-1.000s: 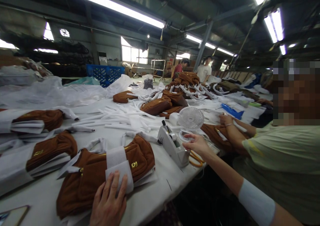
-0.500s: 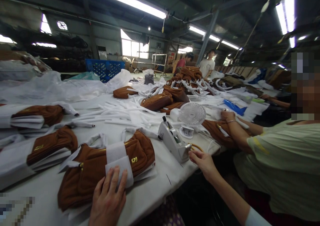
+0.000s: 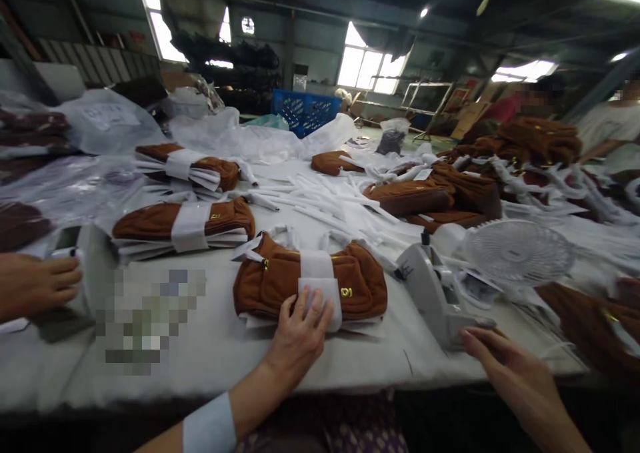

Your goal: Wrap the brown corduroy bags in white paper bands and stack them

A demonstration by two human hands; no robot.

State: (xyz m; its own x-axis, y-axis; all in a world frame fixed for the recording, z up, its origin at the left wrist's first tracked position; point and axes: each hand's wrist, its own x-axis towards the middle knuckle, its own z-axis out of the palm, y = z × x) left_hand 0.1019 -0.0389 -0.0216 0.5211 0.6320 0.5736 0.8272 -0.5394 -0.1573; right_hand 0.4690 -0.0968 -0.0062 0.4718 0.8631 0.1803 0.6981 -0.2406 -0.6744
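A brown fabric handbag [image 3: 280, 286] with gold fittings lies on the table in front of me. A white paper band [image 3: 317, 266] runs round its middle. My left hand [image 3: 303, 326] rests on the lower part of that band, fingers spread and pressing it to the bag. Right of the bag stands a grey tape dispenser [image 3: 430, 299]. At its front end my right hand [image 3: 510, 366] is closed, thumb and forefinger pinched at the cutting edge. The tape between them is too clear and small to make out well.
Two more banded brown bags [image 3: 230, 219] lie behind at left. Another person's hand [image 3: 40, 286] is at a second dispenser [image 3: 95, 266] on the left. A white fan [image 3: 520, 253] stands right, before piled bags [image 3: 450, 193]. White paper-wrapped strips [image 3: 320, 196] cover the table's middle.
The view has swung left, so the bag and dispenser appear more central and the other person's hand at left comes into sight. My left hand stays on the band, my right at the dispenser.
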